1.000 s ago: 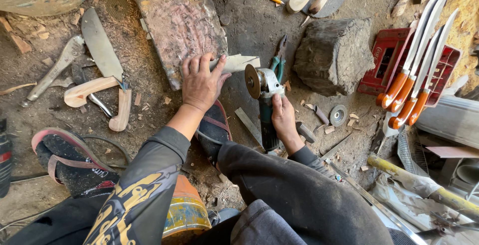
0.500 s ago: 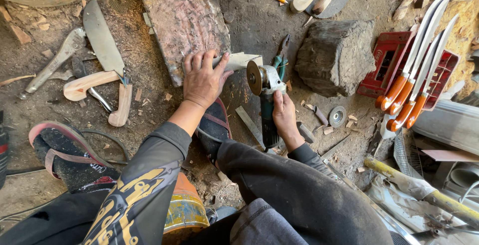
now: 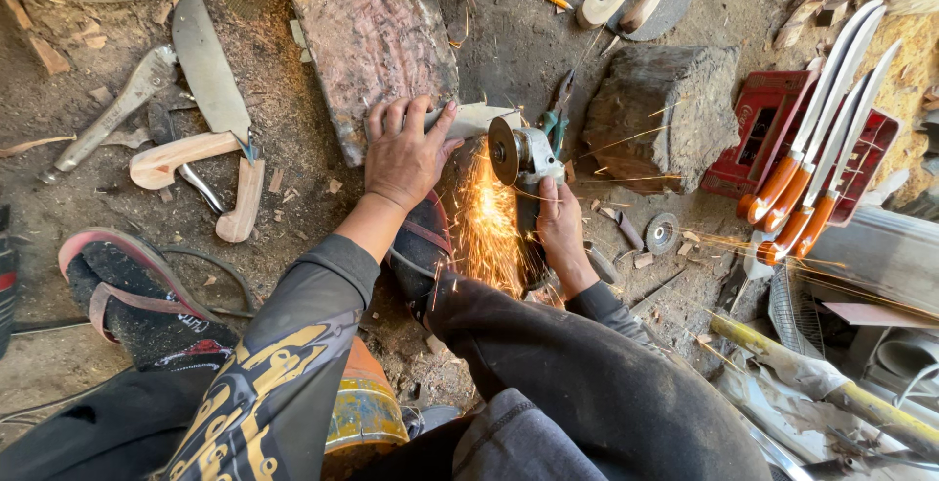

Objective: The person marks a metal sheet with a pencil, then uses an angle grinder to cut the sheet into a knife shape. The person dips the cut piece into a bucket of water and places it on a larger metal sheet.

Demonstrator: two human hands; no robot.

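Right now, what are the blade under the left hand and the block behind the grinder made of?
Blade: looks like bare pale grey metal, probably steel; sparks fly where the grinder disc meets it. Block: seems weathered wood, rough, cracked, grey-brown, unfinished.

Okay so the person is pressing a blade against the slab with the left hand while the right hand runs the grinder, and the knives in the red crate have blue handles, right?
Not quite: the head view shows the knives in the red crate with orange handles, not blue. The rest stands: the left hand presses the blade by the slab, and the right hand runs the grinder, throwing sparks.
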